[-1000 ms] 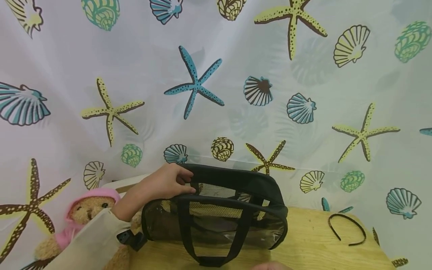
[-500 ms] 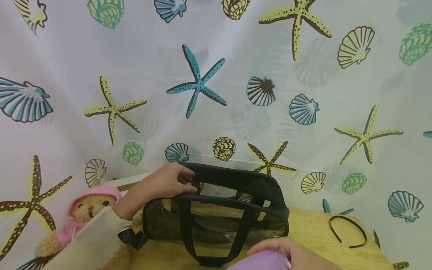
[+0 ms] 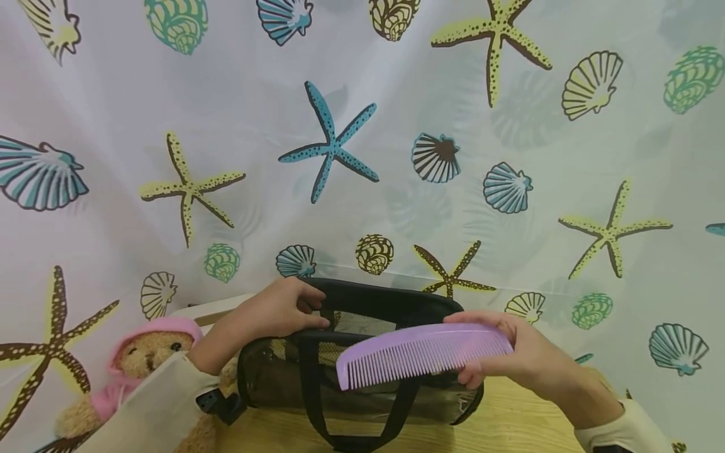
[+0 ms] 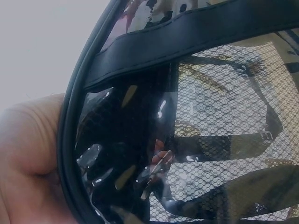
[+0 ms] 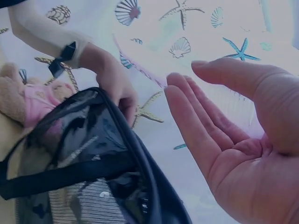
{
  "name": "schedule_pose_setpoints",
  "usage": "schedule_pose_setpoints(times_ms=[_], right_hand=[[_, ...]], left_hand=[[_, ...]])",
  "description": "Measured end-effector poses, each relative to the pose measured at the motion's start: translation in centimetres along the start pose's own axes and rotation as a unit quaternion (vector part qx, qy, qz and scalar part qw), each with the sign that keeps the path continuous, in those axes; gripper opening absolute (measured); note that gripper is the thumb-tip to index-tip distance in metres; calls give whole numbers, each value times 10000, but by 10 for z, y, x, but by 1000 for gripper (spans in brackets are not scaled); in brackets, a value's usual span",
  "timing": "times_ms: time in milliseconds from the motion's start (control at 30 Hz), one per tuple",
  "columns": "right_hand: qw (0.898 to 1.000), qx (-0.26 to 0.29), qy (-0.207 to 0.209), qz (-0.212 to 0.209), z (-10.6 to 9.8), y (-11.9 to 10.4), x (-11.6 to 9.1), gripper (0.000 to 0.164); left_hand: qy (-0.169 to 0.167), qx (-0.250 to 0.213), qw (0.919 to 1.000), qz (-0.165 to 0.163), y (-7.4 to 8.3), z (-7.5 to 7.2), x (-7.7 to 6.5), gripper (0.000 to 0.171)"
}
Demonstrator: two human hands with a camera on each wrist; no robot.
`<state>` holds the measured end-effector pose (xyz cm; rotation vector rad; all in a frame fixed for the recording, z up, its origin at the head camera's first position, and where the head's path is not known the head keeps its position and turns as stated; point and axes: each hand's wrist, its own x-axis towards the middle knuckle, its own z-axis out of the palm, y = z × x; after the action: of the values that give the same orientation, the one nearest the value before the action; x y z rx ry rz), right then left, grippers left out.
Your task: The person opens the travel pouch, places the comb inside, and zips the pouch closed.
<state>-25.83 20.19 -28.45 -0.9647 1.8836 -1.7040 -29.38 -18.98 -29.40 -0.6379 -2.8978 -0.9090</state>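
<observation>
Head view: a white curtain printed with starfish and shells hangs behind a yellow wood-grained surface. At the left sits a tan plush bear in a pink hooded top, partly covered by a cream sleeve with a small black device at its cuff. On the surface stands a clear plastic bag with black trim, its top open and a black handle drooping down its front. The left grip is curled over the bag's left end, holding the rim. The right grip pinches the right end of a curved lilac comb, teeth downward. From here the comb crosses the bag's front rim and part of its opening; whether they touch, I cannot tell.

Left wrist view: black piping runs beside the left grip, with fingertips showing through the clear wall near a silver zip pull. Pale mesh shows further right.

Right wrist view: the bag's rim is at lower left, apart from the right grip. Thumb and fingers lie slightly parted, the comb between them washed out by glare.
</observation>
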Motion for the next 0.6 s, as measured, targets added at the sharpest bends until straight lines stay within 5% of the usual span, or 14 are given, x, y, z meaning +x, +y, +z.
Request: schedule_pose_setpoints(times_ms=[600], right_hand=[[9934,-822,806,-2,-10,-10,37,60]], left_hand=[[-14,42,10000,-55,-1,0,1,55]])
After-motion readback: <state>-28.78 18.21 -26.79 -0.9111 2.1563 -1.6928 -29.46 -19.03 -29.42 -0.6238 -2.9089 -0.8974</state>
